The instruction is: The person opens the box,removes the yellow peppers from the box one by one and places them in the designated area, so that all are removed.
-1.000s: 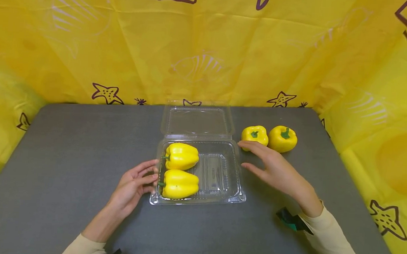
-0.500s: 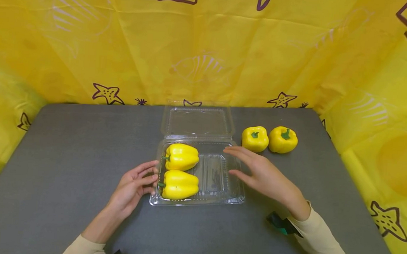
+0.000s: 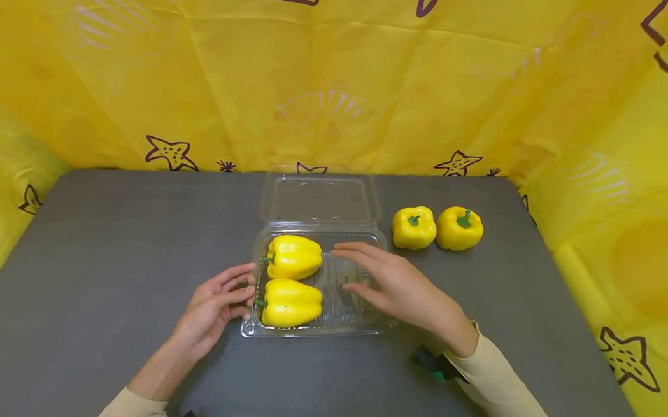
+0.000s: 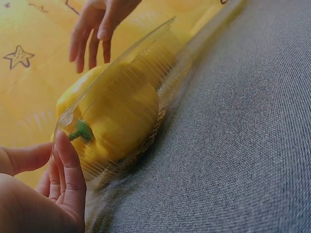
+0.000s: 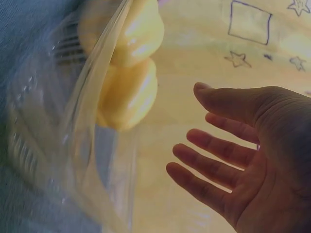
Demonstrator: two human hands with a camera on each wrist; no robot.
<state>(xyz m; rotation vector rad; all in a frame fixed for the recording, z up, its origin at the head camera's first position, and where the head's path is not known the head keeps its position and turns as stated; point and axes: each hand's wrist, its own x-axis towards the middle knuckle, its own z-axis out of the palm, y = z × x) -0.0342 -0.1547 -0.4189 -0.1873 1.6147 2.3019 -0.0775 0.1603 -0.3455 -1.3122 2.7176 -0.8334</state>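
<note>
Along the left edge of a clear plastic container point(image 3: 335, 304), the rim is pinched between the thumb and fingers of the left hand point(image 3: 214, 306). Above the right half of the container, the right hand point(image 3: 395, 285) is held with its fingers extended and slightly spread, and nothing is gripped by it. The left half of the container is taken up by a far pepper point(image 3: 294, 257) and a near pepper point(image 3: 292, 303), both yellow, laid on their sides with green stems turned toward the left hand. Behind them, the lid point(image 3: 322, 199) is folded back. Just beyond the container's right side, two more yellow peppers are set side by side: a left pepper point(image 3: 414, 227) and a right pepper point(image 3: 460, 229). Everything is borne by a grey table point(image 3: 106, 271), backed by a yellow cloth point(image 3: 233, 68) on which starfish and fish are drawn.
</note>
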